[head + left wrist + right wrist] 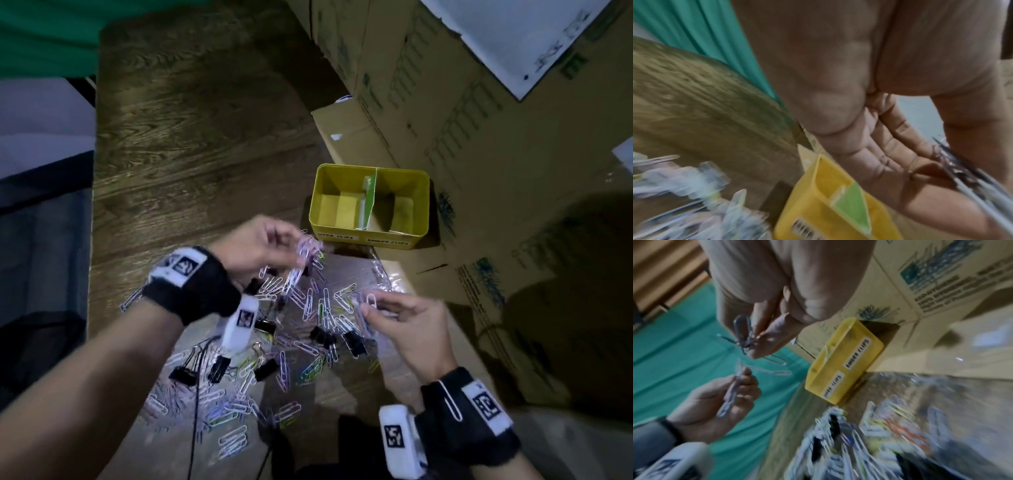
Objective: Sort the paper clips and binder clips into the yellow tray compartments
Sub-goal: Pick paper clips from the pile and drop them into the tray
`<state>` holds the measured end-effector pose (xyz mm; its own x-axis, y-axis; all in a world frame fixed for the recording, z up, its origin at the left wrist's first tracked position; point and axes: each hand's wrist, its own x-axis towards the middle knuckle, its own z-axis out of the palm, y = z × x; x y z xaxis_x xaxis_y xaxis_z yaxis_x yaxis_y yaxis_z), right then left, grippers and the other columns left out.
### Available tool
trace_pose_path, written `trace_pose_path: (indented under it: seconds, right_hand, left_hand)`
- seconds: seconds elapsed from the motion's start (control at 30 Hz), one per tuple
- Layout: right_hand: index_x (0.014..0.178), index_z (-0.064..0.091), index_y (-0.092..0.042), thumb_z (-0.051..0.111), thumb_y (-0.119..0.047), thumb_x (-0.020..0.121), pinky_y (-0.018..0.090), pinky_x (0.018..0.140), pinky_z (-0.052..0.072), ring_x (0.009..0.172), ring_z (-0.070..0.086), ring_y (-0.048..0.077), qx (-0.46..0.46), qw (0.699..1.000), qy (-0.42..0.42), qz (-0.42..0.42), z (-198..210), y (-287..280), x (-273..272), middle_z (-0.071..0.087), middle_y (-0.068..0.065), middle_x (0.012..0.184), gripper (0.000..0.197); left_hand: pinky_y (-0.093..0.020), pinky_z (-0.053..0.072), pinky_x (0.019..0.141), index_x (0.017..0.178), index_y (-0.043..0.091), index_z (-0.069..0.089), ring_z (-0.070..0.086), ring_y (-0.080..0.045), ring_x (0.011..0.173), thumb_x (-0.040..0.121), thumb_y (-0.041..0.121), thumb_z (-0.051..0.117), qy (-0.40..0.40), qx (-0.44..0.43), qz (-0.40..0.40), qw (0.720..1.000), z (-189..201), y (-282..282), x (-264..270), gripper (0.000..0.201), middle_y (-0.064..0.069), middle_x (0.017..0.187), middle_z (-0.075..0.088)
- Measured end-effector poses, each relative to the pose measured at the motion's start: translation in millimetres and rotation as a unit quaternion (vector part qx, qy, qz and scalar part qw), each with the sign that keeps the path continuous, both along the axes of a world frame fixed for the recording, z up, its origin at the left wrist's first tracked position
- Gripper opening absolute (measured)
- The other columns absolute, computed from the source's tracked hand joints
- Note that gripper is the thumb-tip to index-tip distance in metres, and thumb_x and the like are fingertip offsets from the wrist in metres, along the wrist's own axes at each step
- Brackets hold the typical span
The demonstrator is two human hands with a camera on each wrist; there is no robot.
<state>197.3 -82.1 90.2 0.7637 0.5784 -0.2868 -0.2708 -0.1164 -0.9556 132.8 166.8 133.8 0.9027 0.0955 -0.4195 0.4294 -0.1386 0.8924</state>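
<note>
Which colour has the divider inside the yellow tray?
Green. The divider in the yellow tray shows best in the head view.

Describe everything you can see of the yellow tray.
The yellow tray is a small rectangular bin, plastic by its look, standing upright on the wooden table against the cardboard boxes. A green divider splits it into two compartments. White labels on its near wall read paper clips on the left, binder clips on the right. No clips are visible inside. Neither hand touches it.

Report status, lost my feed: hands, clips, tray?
Left hand and right hand each pinch paper clips. Yellow tray looks empty. Mixed pile on table, nothing blocking the tray.
</note>
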Motion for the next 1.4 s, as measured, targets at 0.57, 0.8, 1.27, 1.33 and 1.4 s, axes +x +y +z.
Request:
trace_pose_path:
  seconds: [0.57, 0.8, 1.27, 1.33, 1.4]
  right_hand:
    - [0.089, 0.075, -0.013, 0.075, -0.013, 0.075, 0.020, 0.079, 0.054, 0.072, 0.066, 0.006, -0.178, 0.955, -0.235, -0.014, 2, 123, 130, 0.070, -0.003, 0.076, 0.014]
    - [0.113, 0.068, -0.015, 0.068, -0.025, 0.085, 0.033, 0.097, 0.049, 0.102, 0.065, 0.018, -0.310, 0.893, -0.281, 0.165, -36, 138, 121, 0.071, 0.007, 0.109, 0.029]
    - [0.102, 0.066, -0.028, 0.070, -0.041, 0.082, 0.024, 0.068, 0.046, 0.072, 0.060, 0.008, -0.364, 0.854, -0.233, 0.289, -60, -1, 21, 0.068, -0.006, 0.083, 0.024]
    - [0.109, 0.064, -0.024, 0.068, -0.036, 0.084, 0.025, 0.072, 0.047, 0.079, 0.058, 0.012, -0.401, 0.830, -0.238, 0.307, -78, -4, 8, 0.066, -0.003, 0.091, 0.028]
    - [0.112, 0.065, -0.022, 0.064, -0.029, 0.088, 0.028, 0.078, 0.051, 0.085, 0.061, 0.016, -0.406, 0.830, -0.239, 0.299, -87, -6, 0, 0.068, -0.001, 0.094, 0.025]
  left_hand:
    - [-0.024, 0.039, 0.071, 0.100, 0.010, 0.068, 0.061, -0.027, 0.092, 0.090, 0.031, 0.057, 0.010, 0.355, -0.091, 0.930, -78, -17, 101, 0.025, -0.014, 0.096, 0.069]
    - [-0.034, 0.041, 0.079, 0.079, 0.000, 0.058, 0.056, -0.031, 0.089, 0.079, -0.007, 0.048, -0.026, 0.397, -0.183, 0.899, -77, -33, 70, 0.012, -0.019, 0.092, 0.063]
    - [-0.030, 0.049, 0.074, 0.129, 0.026, 0.046, 0.058, -0.018, 0.094, 0.087, 0.051, 0.051, 0.074, 0.413, -0.221, 0.880, -126, -94, -40, 0.049, 0.004, 0.124, 0.042]
    - [-0.031, 0.050, 0.078, 0.123, 0.021, 0.049, 0.057, -0.019, 0.095, 0.091, 0.039, 0.052, 0.078, 0.403, -0.198, 0.890, -137, -99, -46, 0.037, 0.003, 0.121, 0.044]
    - [-0.032, 0.049, 0.084, 0.115, 0.017, 0.053, 0.056, -0.017, 0.096, 0.093, 0.027, 0.050, 0.068, 0.374, -0.168, 0.910, -142, -100, -51, 0.024, 0.002, 0.114, 0.048]
